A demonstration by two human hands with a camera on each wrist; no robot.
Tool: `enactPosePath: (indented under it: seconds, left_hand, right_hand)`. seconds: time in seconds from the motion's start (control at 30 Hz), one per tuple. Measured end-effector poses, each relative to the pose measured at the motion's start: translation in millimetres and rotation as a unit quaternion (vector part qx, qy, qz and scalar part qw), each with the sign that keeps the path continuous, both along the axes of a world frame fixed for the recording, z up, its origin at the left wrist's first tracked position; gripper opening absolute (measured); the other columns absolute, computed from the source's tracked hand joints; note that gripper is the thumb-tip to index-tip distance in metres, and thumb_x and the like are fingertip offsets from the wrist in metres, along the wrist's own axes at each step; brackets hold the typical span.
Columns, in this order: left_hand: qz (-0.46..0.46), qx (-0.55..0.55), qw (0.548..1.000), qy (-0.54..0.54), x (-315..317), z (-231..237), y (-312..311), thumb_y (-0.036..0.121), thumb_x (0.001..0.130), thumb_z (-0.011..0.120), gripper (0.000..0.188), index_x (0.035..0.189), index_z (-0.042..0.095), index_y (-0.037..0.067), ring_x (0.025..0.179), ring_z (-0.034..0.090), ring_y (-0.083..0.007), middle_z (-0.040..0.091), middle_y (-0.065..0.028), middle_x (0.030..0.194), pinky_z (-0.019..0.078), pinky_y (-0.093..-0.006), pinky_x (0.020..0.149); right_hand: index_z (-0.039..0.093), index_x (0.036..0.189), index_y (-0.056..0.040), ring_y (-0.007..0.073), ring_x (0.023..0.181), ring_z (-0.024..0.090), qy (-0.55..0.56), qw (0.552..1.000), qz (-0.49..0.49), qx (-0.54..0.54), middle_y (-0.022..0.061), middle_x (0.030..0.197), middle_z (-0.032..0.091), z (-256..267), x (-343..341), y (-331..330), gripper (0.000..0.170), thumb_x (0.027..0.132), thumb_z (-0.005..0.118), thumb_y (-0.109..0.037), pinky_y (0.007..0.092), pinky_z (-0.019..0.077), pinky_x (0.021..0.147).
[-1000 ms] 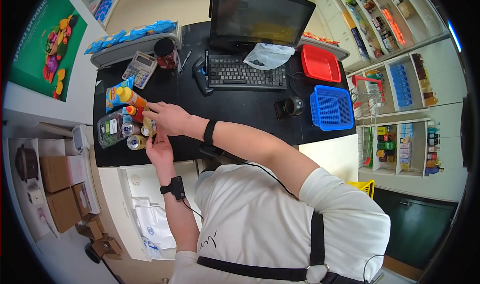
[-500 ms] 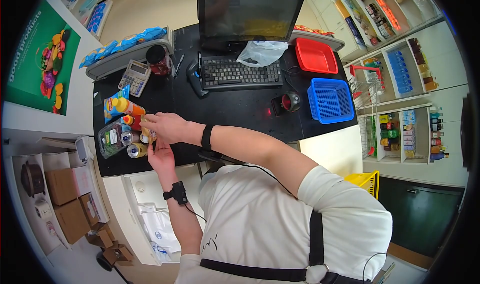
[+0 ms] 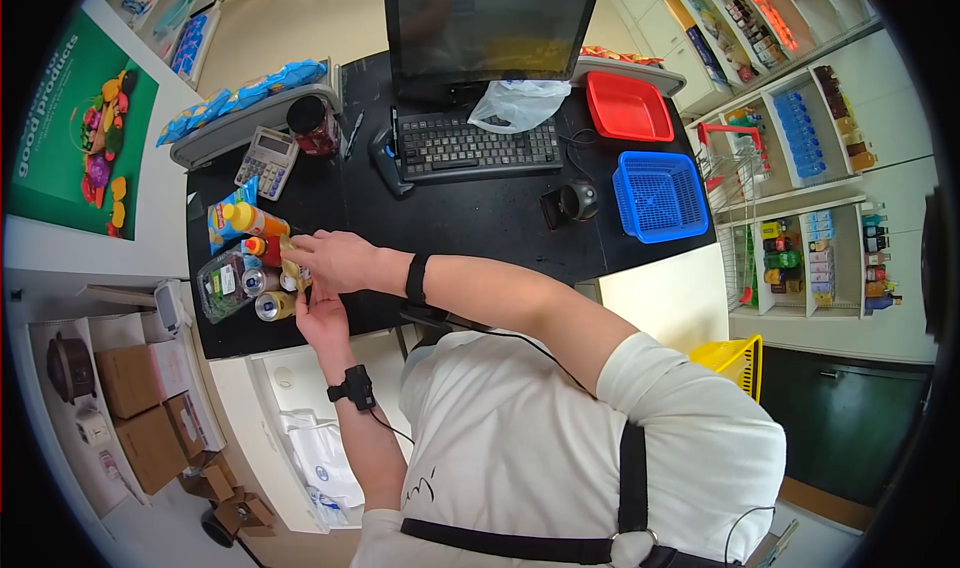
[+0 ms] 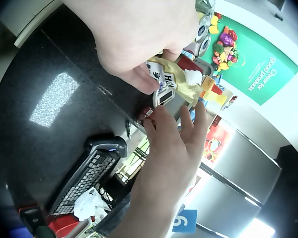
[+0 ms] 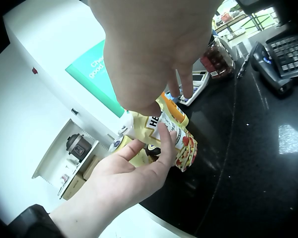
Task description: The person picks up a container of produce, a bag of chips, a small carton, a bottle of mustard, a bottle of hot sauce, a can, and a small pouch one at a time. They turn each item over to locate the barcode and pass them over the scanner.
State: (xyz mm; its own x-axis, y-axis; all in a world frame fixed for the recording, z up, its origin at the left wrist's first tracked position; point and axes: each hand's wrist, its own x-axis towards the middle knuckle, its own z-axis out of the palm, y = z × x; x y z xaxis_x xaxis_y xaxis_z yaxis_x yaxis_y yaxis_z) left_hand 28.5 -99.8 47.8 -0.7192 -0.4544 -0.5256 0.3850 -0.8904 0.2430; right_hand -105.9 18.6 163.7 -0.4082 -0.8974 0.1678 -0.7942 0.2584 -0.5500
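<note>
At the left end of the black counter, both hands are on a yellow Heinz pouch [image 5: 154, 130] with a patterned lower end. My right hand [image 3: 345, 261] comes over the pouch from above and grips its upper part. Below it, my left hand [image 3: 322, 320] holds the lower part between thumb and fingers, as the right wrist view shows. Close beside the pouch stand a yellow-capped orange bottle [image 3: 258, 221], a red squeeze bottle [image 3: 262, 249] and cans [image 3: 274, 306]. A clear produce box [image 3: 222, 286] and a blue chip bag [image 3: 217, 230] lie just left of them.
A calculator [image 3: 268, 158], a dark jar [image 3: 313, 128], a handheld scanner [image 3: 388, 163] and a keyboard [image 3: 480, 148] line the back, before a monitor [image 3: 488, 28]. Toward the right are a small black scanner [image 3: 578, 202], a red tray [image 3: 630, 108] and a blue basket [image 3: 660, 200].
The head view has shifted slightly. Both hands stay on the pouch beside the bottles, with little movement. A red glow at the small black scanner, seen half a second ago, is gone.
</note>
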Motion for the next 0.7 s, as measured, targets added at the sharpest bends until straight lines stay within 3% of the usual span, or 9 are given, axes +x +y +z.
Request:
enactPosePath:
  seconds: [0.2, 0.33, 0.47, 0.53, 0.7]
  left_hand:
    - [0.002, 0.036, 0.999, 0.017, -1.9, 5.6, 1.3, 0.025, 0.107, 0.044, 0.049, 0.142, 0.042, -0.01, 0.133, 0.056, -0.0322, 0.058, -0.0244, 0.141, 0.0437, -0.0446, 0.116]
    - [0.002, 0.053, 0.999, 0.002, -2.4, 14.3, 8.1, 0.025, 0.108, 0.043, 0.05, 0.139, 0.044, -0.014, 0.128, 0.061, -0.0308, 0.061, -0.0225, 0.137, 0.0494, -0.0418, 0.112]
    - [0.002, 0.037, 0.999, 0.015, -2.1, 12.4, 9.3, 0.026, 0.109, 0.04, 0.053, 0.142, 0.042, -0.014, 0.129, 0.06, -0.0318, 0.061, -0.024, 0.138, 0.0483, -0.0432, 0.113]
    - [-0.032, 0.032, 0.997, 0.062, 1.7, 3.6, 6.8, 0.026, 0.108, 0.04, 0.052, 0.143, 0.043, -0.013, 0.129, 0.061, -0.0318, 0.061, -0.0246, 0.138, 0.048, -0.044, 0.113]
    - [0.01, 0.063, 0.993, 0.098, 16.6, -10.3, -9.9, 0.029, 0.106, 0.045, 0.056, 0.144, 0.045, -0.012, 0.133, 0.057, -0.0339, 0.058, -0.0256, 0.143, 0.0432, -0.0468, 0.116]
  right_hand:
    - [0.053, 0.143, -0.0143, 0.0333, 0.111, 0.064, 0.002, 1.0, -0.012, -0.009, 0.0105, 0.135, 0.057, 4.5, -0.9, 10.1, 0.069, 0.078, 0.076, -0.017, 0.0428, 0.0561, 0.092]
    - [0.047, 0.148, -0.0136, 0.0358, 0.112, 0.063, -0.005, 1.0, -0.001, 0.017, 0.0131, 0.144, 0.053, 8.3, -1.5, 17.2, 0.073, 0.081, 0.074, -0.015, 0.043, 0.0563, 0.093]
    - [0.05, 0.147, -0.0131, 0.0357, 0.113, 0.063, -0.01, 1.0, -0.004, 0.009, 0.0135, 0.143, 0.054, 7.1, -1.0, 22.4, 0.069, 0.081, 0.073, -0.013, 0.0437, 0.0562, 0.093]
    - [0.052, 0.143, -0.012, 0.0348, 0.11, 0.064, 0.013, 0.998, -0.034, -0.043, 0.0108, 0.132, 0.058, 1.4, 1.3, 23.2, 0.065, 0.081, 0.072, -0.014, 0.0427, 0.0566, 0.09]
    - [0.051, 0.145, -0.0124, 0.0362, 0.114, 0.063, -0.01, 0.998, -0.009, -0.057, 0.0106, 0.139, 0.057, -12.9, 4.2, 23.9, 0.067, 0.081, 0.07, -0.013, 0.0433, 0.0555, 0.094]
